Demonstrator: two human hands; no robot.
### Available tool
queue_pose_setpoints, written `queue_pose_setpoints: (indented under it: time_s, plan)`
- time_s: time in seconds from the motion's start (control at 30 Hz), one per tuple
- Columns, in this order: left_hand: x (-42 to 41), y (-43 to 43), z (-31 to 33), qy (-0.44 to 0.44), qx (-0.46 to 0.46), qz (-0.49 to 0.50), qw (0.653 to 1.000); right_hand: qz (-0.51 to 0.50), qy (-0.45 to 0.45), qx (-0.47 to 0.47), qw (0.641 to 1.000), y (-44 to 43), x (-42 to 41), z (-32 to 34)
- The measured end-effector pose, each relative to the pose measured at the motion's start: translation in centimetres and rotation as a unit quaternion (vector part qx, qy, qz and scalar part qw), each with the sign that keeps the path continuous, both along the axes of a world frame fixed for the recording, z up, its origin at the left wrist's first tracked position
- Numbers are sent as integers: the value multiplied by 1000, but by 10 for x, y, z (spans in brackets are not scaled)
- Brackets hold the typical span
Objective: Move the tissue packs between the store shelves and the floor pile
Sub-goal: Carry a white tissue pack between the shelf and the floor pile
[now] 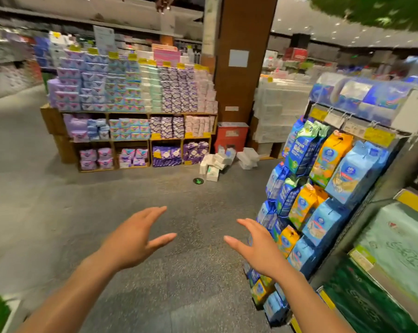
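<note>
Tissue packs (pixel 223 162) seen heaped on floor (pixel 83 200) beside brown pillar (pixel 241 68), well ahead. Left hand (pixel 133 239) and right hand (pixel 256 248) held out low, fingers spread wide, nothing held. Hanging packets (pixel 323 188) near right hand.

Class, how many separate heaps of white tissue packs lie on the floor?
2. The first heap lies at the corner of the wooden shelf, behind the green floor sticker; the second heap lies right of it, near the red box. The hanging bags may hide more.
</note>
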State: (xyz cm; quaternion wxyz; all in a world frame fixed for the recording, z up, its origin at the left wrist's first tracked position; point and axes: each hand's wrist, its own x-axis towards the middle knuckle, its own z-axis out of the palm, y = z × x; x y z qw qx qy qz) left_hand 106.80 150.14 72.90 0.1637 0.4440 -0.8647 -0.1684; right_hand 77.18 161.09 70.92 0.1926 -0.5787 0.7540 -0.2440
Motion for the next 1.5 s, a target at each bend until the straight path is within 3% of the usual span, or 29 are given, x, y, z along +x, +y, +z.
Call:
queue_pose_setpoints:
  time_s: [0.33,0.7,1.03,1.27,1.5]
  plan:
    - [-175,-231,-41,-48,22,-118,992,-92,-78,17,993,-182,-135,-57]
    - [-315,-502,-40,-37,49,-46,997,-88,-91,32,991,-478,-296,-52]
    - [-408,-782,-104,-68,68,-51,994,-77,-75,89,990,-752,-384,-74]
    - [-511,-999,-102,-148,36,-101,983,-156,-64,87,982,-916,-487,-63]
    - [-652,-1154,-128,-184,59,-143,971,-240,-93,95,962,-1024,-614,-95]
